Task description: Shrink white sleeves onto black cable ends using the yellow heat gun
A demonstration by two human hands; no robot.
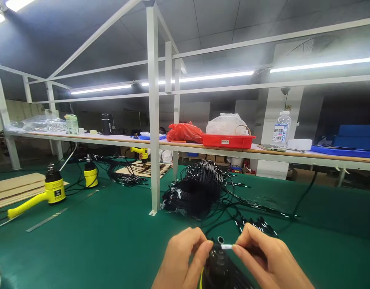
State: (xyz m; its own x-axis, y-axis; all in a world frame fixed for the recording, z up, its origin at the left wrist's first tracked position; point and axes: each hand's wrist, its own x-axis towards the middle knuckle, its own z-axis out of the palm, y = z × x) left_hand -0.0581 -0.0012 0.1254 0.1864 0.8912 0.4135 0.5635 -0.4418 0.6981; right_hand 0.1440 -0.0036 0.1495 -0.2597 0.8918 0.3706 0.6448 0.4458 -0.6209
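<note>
Low in the head view, a small white sleeve [226, 247] on what looks like a thin black cable spans the gap between my fingertips. My right hand [269, 255] is closed in a pinch at the sleeve's right end. My left hand [183, 255] pinches the dark part left of the sleeve, half hidden by the fingers. Just below stands a heat gun [218, 265], its dark nozzle pointing up and a bit of yellow body showing behind my left hand. Black cables [237, 277] lie beside it, partly covered by my right hand.
A big bundle of black cables [194, 196] lies behind a white post [153, 120]. Cable ends with white sleeves [257, 226] spread at right. Yellow heat guns [55, 188] stand at left by boards [19, 186]. A shelf [293, 154] carries a red tray [228, 141] and bottle [282, 128].
</note>
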